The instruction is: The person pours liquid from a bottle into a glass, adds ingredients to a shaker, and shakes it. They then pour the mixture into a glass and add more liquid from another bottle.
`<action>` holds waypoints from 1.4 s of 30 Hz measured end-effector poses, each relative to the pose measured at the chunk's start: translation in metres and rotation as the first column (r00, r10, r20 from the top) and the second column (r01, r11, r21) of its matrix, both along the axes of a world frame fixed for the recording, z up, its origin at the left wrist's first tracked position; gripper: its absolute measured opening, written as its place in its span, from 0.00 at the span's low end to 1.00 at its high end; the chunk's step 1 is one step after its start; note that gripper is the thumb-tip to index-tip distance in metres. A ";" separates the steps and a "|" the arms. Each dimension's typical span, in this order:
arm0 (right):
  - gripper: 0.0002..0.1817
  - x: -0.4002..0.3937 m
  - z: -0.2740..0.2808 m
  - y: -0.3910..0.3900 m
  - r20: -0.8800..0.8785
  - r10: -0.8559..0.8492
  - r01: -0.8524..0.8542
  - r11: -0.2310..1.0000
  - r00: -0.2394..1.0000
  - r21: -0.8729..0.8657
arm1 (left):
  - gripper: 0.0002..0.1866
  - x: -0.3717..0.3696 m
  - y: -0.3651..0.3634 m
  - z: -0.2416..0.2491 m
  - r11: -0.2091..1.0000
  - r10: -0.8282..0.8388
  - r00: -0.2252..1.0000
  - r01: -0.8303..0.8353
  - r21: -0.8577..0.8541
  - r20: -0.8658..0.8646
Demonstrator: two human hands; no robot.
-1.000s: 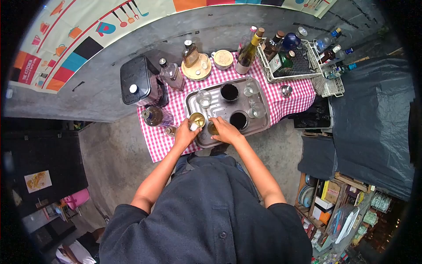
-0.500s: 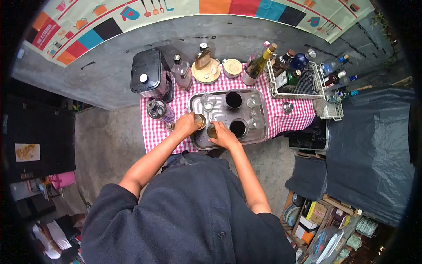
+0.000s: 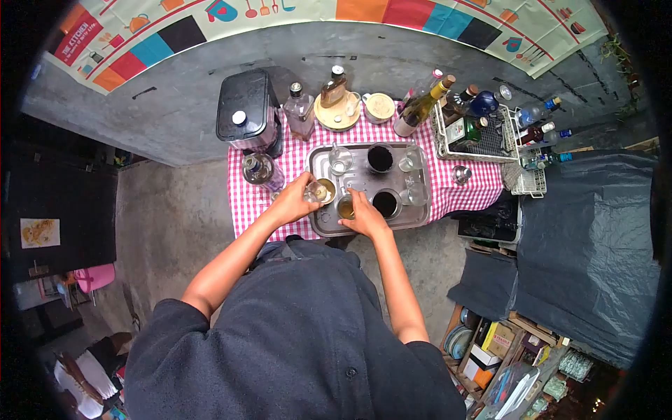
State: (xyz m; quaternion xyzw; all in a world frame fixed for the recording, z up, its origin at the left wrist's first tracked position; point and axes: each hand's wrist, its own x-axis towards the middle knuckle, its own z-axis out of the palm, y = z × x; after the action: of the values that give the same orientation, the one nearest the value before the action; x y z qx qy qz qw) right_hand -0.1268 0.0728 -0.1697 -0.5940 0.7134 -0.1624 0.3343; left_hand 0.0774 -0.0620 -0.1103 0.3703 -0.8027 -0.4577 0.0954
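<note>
My left hand [image 3: 295,201] is closed round a small clear glass [image 3: 317,191], tilted over the left side of the grey metal tray [image 3: 364,227]. Just right of that glass is a small round bowl [image 3: 328,190]. My right hand [image 3: 363,213] grips a glass with amber liquid [image 3: 345,207] on the tray. Two glasses of dark contents, one at the back [image 3: 380,159] and one nearer me [image 3: 385,204], stand to the right. Clear glasses [image 3: 340,160] stand along the tray's back and right side.
A black-lidded dispenser [image 3: 246,115] and bottles [image 3: 299,112] line the back left of the checked cloth [image 3: 448,199]. A wire basket [image 3: 476,143] of bottles and a metal jigger [image 3: 460,174] are at the right. At the lower left a person [image 3: 87,374] is partly visible.
The glass in my left hand now shows tilted, with the small bowl visible beside it. My right hand stays at the amber glass. The whole view has shifted slightly.
</note>
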 end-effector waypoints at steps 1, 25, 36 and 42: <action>0.53 0.001 0.004 0.000 0.005 0.003 -0.003 1.000 1.000 0.007 | 0.29 0.007 0.001 0.009 1.000 0.003 1.000 -0.003 0.007 0.005; 0.51 0.154 0.003 -0.070 0.194 -0.221 0.224 0.975 0.956 0.008 | 0.27 0.190 -0.051 -0.029 0.945 0.170 0.981 -0.134 0.298 -0.097; 0.44 0.171 -0.027 -0.076 0.220 -0.393 0.413 0.909 0.893 -0.052 | 0.27 0.209 -0.086 -0.029 0.966 0.062 0.978 -0.009 0.258 -0.197; 0.36 0.177 -0.029 -0.079 0.206 -0.461 0.484 0.872 0.863 -0.076 | 0.27 0.215 -0.080 -0.024 0.950 0.120 0.959 -0.036 0.311 -0.255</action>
State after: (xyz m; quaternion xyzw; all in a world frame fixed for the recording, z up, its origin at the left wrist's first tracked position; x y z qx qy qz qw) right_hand 0.0504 -0.0065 -0.1985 -0.4034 0.7921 -0.3373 0.3099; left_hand 0.2919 -0.1421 -0.1342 0.3461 -0.6868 -0.6177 0.1645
